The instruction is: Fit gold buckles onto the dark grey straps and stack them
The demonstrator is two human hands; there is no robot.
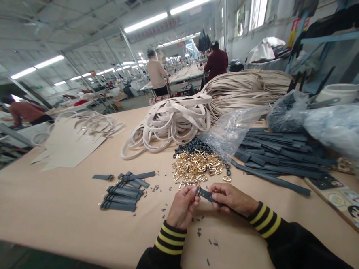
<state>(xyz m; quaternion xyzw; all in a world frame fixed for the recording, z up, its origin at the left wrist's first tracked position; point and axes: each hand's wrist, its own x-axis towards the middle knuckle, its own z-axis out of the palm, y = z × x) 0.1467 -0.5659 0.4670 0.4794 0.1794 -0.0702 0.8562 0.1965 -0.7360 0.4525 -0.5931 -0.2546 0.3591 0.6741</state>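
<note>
My left hand (pixel 182 207) pinches a small gold buckle (pixel 198 189) at the end of a dark blue strap (pixel 208 196). My right hand (pixel 232 198) grips the same strap a little further along. Both hands hover low over the beige table (pixel 65 214), just in front of a heap of gold buckles (pixel 196 166). Both sleeves are black with yellow stripes at the cuffs.
Several short dark straps (pixel 122 192) lie stacked to the left. Long dark straps (pixel 278 155) and plastic bags (pixel 340 128) lie to the right. Black loops (pixel 195 145), white webbing coils (pixel 172 122) and beige strips (pixel 249 87) sit behind. Small dark scraps dot the table. People stand at far tables.
</note>
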